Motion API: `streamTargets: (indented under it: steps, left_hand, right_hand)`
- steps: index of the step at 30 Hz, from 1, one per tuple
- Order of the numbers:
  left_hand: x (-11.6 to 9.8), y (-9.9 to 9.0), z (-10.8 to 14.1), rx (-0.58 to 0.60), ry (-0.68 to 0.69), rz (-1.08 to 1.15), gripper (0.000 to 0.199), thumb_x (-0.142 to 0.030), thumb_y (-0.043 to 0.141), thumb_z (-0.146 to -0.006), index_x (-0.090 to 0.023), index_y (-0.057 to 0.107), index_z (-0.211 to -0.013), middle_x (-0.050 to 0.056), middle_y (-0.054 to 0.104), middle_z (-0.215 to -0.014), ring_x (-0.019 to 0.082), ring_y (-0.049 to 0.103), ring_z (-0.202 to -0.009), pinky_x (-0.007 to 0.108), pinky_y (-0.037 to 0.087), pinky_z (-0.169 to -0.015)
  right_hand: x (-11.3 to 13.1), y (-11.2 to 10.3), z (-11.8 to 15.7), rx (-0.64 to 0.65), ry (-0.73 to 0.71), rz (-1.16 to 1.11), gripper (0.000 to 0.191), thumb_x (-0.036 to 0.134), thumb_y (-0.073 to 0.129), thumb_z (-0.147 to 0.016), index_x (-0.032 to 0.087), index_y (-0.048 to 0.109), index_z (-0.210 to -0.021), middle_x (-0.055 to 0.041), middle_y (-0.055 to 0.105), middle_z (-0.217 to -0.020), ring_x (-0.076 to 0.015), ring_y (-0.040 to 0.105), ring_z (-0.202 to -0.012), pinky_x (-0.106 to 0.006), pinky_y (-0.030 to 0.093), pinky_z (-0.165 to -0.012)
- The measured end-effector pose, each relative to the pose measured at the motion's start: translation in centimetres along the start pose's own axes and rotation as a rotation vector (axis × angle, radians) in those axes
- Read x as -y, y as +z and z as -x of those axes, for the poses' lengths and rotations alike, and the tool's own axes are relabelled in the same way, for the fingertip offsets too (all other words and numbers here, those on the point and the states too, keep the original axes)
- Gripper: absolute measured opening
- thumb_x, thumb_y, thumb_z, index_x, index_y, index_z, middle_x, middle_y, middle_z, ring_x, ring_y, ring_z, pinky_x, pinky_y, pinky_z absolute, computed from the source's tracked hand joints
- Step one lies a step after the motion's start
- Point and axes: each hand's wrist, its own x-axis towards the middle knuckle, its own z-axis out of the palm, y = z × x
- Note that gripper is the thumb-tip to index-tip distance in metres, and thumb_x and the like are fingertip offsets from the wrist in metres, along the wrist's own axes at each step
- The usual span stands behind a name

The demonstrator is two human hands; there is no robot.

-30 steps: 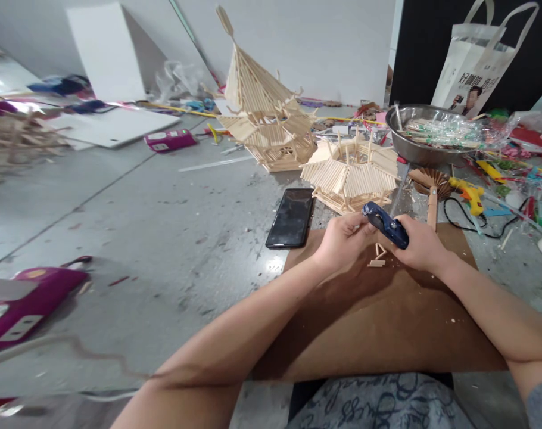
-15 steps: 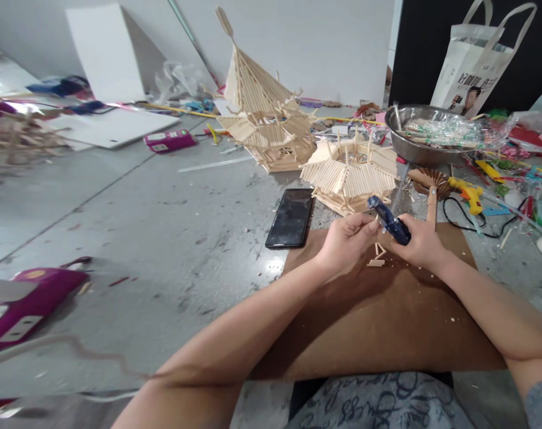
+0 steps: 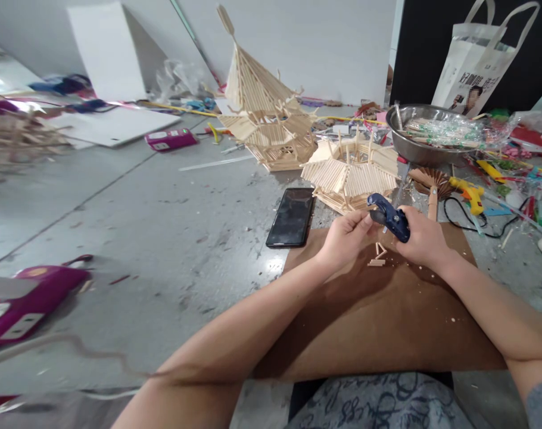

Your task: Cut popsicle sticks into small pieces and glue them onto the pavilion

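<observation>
So the big silver metal bowl (image 3: 414, 152) up on the right is pretty loaded: crinkly clear plastic packaging (image 3: 458, 132) with green bits, plus pale sticks. Behind it there's a tall white tote bag (image 3: 467, 68) with clear plastic poking out of the top.

The dark blue, curved hand tool (image 3: 392, 220) is up over the far part of the flat brown sheet (image 3: 387, 333), near the roof of the low, pale stick-built model (image 3: 355, 179). Its long axis runs on a slant, nose off to the far left, back end toward the near right.

Right hand (image 3: 423, 237) is wrapped snugly around the tool's back end. Left hand (image 3: 345, 241) has its fingertips pinched together right by the nose; can't tell what's between them, tbh.

Short pale wooden pieces (image 3: 377, 262) lie on the sheet below the tool. Black phone (image 3: 291, 217) sits by the sheet's far left corner. Most of the room is on the sheet's near half, between the forearms.
</observation>
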Motion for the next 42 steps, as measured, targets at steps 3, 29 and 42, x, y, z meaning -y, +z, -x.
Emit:
streamTargets:
  steps: [3, 29, 42]
  left_hand:
    - [0.0, 0.0, 0.0, 0.006, 0.026, -0.038, 0.031, -0.038, 0.058, -0.077, -0.016, 0.056, -0.057, 0.001, 0.055, -0.056, 0.011, 0.049, -0.057, 0.023, 0.041, -0.056]
    - [1.1, -0.6, -0.2, -0.122, 0.185, -0.319, 0.022, -0.031, 0.051, -0.082, -0.014, 0.061, -0.072, 0.002, 0.062, -0.062, 0.01, 0.054, -0.057, 0.021, 0.042, -0.056]
    - [1.1, -0.5, 0.2, -0.103, 0.314, -0.437, 0.021, -0.025, 0.048, -0.082, -0.013, 0.065, -0.08, 0.004, 0.067, -0.067, 0.011, 0.059, -0.059, 0.021, 0.044, -0.054]
  right_hand:
    - [0.0, 0.1, 0.0, -0.017, -0.012, 0.027, 0.041, 0.041, 0.05, -0.072, 0.016, 0.049, -0.106, -0.0116, 0.063, -0.094, -0.0269, 0.058, -0.083, -0.034, 0.038, -0.065]
    - [0.4, -1.3, 0.0, 0.113, 0.103, -0.462, 0.018, 0.036, 0.055, -0.069, 0.022, 0.045, -0.077, 0.0029, 0.053, -0.063, -0.0128, 0.049, -0.057, -0.027, 0.039, -0.058]
    - [1.3, -0.3, 0.6, 0.114, 0.056, -0.195, 0.03, 0.034, 0.053, -0.069, 0.021, 0.048, -0.095, -0.0051, 0.062, -0.081, -0.0213, 0.058, -0.072, -0.031, 0.039, -0.064]
